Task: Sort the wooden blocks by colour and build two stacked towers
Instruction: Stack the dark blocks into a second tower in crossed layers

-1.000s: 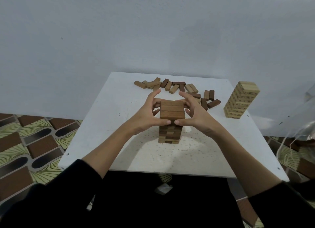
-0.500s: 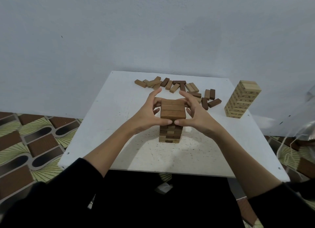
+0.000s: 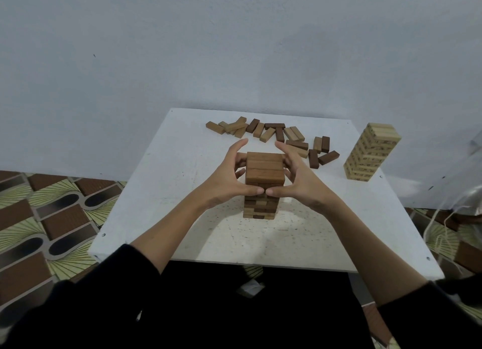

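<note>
Both hands, left [image 3: 227, 181] and right [image 3: 300, 184], cup the brown tower [image 3: 263, 184] at desk [image 3: 161, 192] centre, apparently squaring it; loose blocks [image 3: 273, 137] at 12 o'clock, pale tower [image 3: 371, 151] at 2

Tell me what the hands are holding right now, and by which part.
Both the left hand and right hand cup the upper layers of the dark brown wooden block tower, thumbs on its near face, fingers at its sides.
</note>
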Demonstrator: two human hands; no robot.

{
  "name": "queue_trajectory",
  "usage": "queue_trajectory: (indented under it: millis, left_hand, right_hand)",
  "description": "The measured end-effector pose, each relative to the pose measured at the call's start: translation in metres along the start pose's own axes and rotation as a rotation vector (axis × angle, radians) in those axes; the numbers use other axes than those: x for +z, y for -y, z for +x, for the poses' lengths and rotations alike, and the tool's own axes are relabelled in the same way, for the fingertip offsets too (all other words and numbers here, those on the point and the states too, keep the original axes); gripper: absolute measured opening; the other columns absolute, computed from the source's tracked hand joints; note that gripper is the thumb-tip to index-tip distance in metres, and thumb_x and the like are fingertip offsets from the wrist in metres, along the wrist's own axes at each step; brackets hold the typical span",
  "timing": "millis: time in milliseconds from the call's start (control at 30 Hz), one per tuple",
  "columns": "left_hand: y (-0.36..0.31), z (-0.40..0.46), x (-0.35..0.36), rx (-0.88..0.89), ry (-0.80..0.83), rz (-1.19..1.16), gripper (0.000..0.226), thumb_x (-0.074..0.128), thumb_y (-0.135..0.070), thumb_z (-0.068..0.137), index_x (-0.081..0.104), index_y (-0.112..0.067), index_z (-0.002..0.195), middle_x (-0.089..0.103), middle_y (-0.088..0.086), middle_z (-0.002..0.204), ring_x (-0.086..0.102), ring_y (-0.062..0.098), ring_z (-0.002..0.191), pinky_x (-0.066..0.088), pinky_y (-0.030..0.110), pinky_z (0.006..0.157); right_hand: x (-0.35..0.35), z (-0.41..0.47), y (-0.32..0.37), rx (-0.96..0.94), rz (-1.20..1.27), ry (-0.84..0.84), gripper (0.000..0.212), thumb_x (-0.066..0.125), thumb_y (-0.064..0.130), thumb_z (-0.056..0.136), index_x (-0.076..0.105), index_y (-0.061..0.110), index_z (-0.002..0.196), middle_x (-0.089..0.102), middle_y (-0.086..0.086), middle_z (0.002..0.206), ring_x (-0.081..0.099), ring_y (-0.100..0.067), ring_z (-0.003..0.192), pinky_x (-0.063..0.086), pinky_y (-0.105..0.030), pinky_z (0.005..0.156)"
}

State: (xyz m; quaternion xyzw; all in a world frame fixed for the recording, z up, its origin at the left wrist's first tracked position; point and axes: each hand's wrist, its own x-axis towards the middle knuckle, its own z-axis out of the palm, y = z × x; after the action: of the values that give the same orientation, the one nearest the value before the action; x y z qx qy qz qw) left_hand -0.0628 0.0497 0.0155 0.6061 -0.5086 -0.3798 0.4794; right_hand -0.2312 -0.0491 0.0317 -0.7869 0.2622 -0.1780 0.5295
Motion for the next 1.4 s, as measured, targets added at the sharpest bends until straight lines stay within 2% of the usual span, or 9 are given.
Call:
queue_trajectory:
  millis: [567,667,767,833,900,967,1067,1233,1400]
  left_hand:
    - [0.001,0.001,0.001,-0.031,-0.009,-0.013,0.111,0.084,-0.005,0.067,0.012,-0.026,0.149,0.048,-0.010,0.124,0.046,0.002,0.119,0.032,0.037,0.114]
    - [0.001,-0.003,-0.002,-0.037,0.012,-0.039,0.126,0.089,-0.045,0.051,0.010,-0.030,0.148,0.036,-0.007,0.144,0.034,0.007,0.134,0.027,0.034,0.115]
    - [-0.006,-0.005,0.000,-0.056,-0.051,-0.095,0.122,0.054,-0.088,0.055,0.010,-0.025,0.150,0.023,-0.011,0.154,0.022,0.003,0.140,0.021,0.023,0.115]
    - [-0.012,-0.004,0.008,-0.057,-0.115,-0.097,0.107,0.017,-0.088,0.074,0.012,-0.015,0.152,0.017,-0.006,0.157,0.015,0.008,0.143,0.017,0.007,0.107]
    - [-0.009,-0.001,0.015,-0.088,-0.178,-0.225,0.086,-0.001,-0.067,0.091,0.015,-0.008,0.151,0.013,0.005,0.159,0.010,0.019,0.146,0.013,0.021,0.115]
    - [-0.004,0.002,0.020,-0.152,-0.173,-0.332,0.088,0.006,-0.072,0.089,0.014,-0.011,0.151,0.013,0.008,0.159,0.010,0.023,0.147,0.006,0.042,0.120]
    - [-0.002,0.000,0.025,-0.199,-0.121,-0.416,0.088,0.013,-0.079,0.083,0.012,-0.025,0.153,0.017,-0.011,0.158,0.013,0.008,0.145,0.003,0.036,0.120]
    - [0.005,0.001,0.032,-0.155,-0.116,-0.400,0.093,0.009,-0.083,0.079,0.016,-0.024,0.151,0.028,-0.001,0.155,0.024,0.014,0.143,0.015,0.038,0.120]
    - [-0.001,-0.002,0.035,-0.097,-0.095,-0.364,0.083,0.009,-0.073,0.077,0.040,-0.026,0.139,0.054,-0.002,0.136,0.049,0.007,0.125,0.037,0.021,0.099]
  right_hand:
    - [0.003,0.001,0.003,0.052,0.050,-0.009,0.100,0.080,0.005,0.069,0.019,0.031,0.143,0.036,-0.005,0.143,0.033,-0.019,0.135,0.018,-0.047,0.117]
    - [0.001,-0.003,0.006,0.039,0.052,0.016,0.112,0.085,0.023,0.060,0.013,0.033,0.145,0.031,0.002,0.147,0.027,-0.011,0.137,0.014,-0.039,0.118]
    - [0.002,-0.004,0.012,0.036,0.103,-0.059,0.092,0.068,0.049,0.077,0.012,0.031,0.148,0.022,0.007,0.154,0.022,-0.004,0.137,0.016,-0.032,0.114]
    - [0.011,-0.003,0.014,0.094,0.199,-0.167,0.081,0.041,0.069,0.082,0.015,0.030,0.149,0.020,0.008,0.156,0.018,-0.010,0.142,0.012,-0.039,0.117]
    - [0.022,-0.001,0.015,0.163,0.377,-0.244,0.095,0.026,0.080,0.070,0.021,0.027,0.149,0.023,0.008,0.155,0.018,-0.015,0.143,0.010,-0.044,0.119]
    - [0.033,0.000,0.015,0.187,0.414,-0.275,0.103,0.021,0.090,0.062,0.034,0.023,0.139,0.036,0.006,0.144,0.029,-0.017,0.136,0.013,-0.045,0.118]
    - [0.042,-0.002,0.014,0.212,0.431,-0.305,0.113,0.023,0.099,0.052,0.042,0.022,0.132,0.042,0.005,0.140,0.037,-0.017,0.131,0.020,-0.047,0.116]
    - [0.044,-0.002,0.012,0.140,0.474,-0.304,0.068,0.009,0.068,0.083,0.050,0.028,0.121,0.059,-0.001,0.125,0.053,-0.013,0.117,0.034,-0.035,0.109]
    - [0.046,0.001,0.010,0.201,0.509,-0.301,0.091,0.017,0.077,0.071,0.036,0.024,0.142,0.053,-0.003,0.135,0.048,-0.020,0.126,0.031,-0.045,0.112]
